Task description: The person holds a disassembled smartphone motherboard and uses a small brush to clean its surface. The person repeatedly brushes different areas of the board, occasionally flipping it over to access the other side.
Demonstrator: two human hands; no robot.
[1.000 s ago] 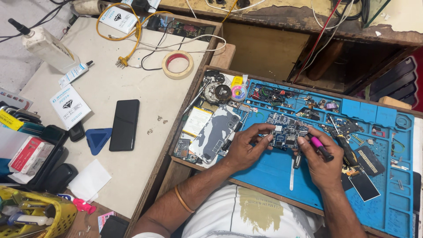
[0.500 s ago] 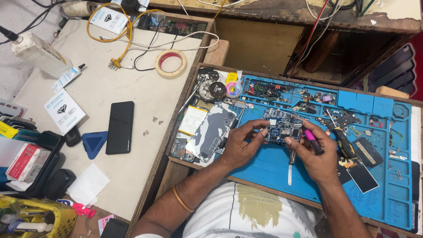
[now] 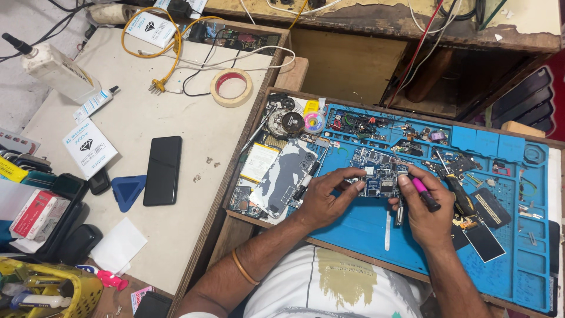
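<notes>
Head view: the circuit board (image 3: 379,176) lies bare on the blue mat (image 3: 359,227), right of the phone back (image 3: 285,176), so disassembly looks done and board work underway. Left hand (image 3: 322,200) pins the board's edge with its fingertips; right hand (image 3: 425,215) fingers are closed around a pink-tipped tool (image 3: 424,191) at the board's right side.

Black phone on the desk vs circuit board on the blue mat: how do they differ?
The phone is whole, plain black and lies untouched on the pale desk. The board is bare, blue, studded with components and lies on the blue mat, with the left hand steadying it and the right hand bringing a pink-handled tool to its edge. Both lie flat.
</notes>
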